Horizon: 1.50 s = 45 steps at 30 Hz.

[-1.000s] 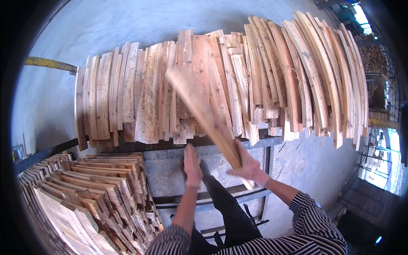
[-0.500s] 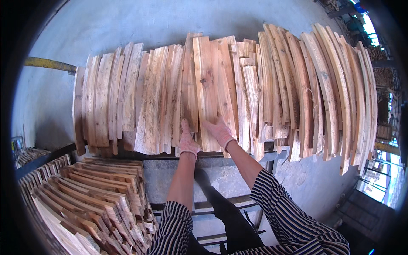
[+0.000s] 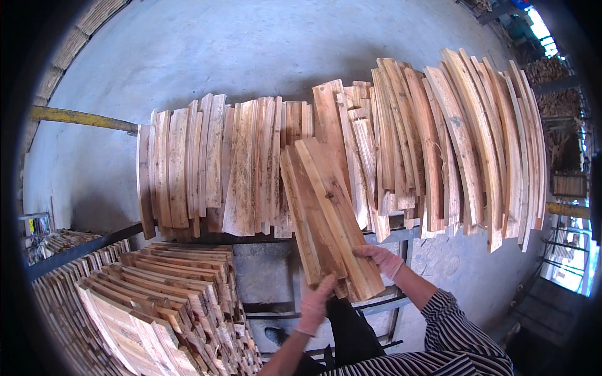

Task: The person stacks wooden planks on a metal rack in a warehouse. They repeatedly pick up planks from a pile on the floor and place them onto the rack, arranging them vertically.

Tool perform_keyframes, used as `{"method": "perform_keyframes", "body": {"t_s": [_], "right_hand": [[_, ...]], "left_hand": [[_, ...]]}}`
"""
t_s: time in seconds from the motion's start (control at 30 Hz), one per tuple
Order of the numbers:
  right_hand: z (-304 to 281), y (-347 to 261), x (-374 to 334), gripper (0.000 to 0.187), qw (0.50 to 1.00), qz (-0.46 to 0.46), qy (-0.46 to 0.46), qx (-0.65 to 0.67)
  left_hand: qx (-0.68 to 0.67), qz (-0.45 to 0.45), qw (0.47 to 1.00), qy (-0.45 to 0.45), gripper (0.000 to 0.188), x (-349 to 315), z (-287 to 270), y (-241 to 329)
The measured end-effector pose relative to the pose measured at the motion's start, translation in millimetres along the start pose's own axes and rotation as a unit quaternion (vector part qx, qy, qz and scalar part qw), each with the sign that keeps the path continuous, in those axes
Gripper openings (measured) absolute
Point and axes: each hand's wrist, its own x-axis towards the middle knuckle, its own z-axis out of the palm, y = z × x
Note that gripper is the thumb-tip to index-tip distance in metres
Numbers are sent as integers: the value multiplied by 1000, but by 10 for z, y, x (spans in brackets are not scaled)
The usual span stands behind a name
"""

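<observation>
Several wooden boards (image 3: 329, 200) lie bunched together, tilted, with their near ends pulled off the front of a long row of boards (image 3: 182, 166). My left hand (image 3: 315, 305), in a pink glove, grips their near left end, fingers against the wood. My right hand (image 3: 380, 259), gloved the same way, is closed over the right edge of the bunch, higher up. The fingertips under the boards are hidden. One held board shows a dark knot.
A dense stack of boards (image 3: 182, 282) fills the lower left. Metal frame bars (image 3: 382, 304) run below the row, near my legs. A yellow bar (image 3: 84, 118) sticks out at left; more boards (image 3: 464, 125) continue the row to the right.
Both hands have drawn the bunch of boards toward me out of the row, and it now slants. My left hand has moved lower and right; my right hand has moved right and nearer.
</observation>
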Motion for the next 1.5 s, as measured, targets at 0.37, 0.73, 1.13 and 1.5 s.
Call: {"method": "perform_keyframes", "body": {"t_s": [0.37, 0.73, 1.13, 1.5], "right_hand": [[962, -351, -129, 88, 891, -189, 154, -383], [1146, 519, -789, 64, 997, -66, -25, 24], [2907, 679, -1410, 75, 799, -370, -208, -426], [6241, 1342, -1363, 89, 642, -389, -468, -466]], "left_hand": [[-138, -99, 977, -127, 67, 1190, -474, 808], [-48, 24, 997, -57, 64, -635, -562, 592], [35, 301, 946, -110, 101, -3284, -1318, 1446], [33, 548, 825, 138, 96, -5521, -2844, 2463]]}}
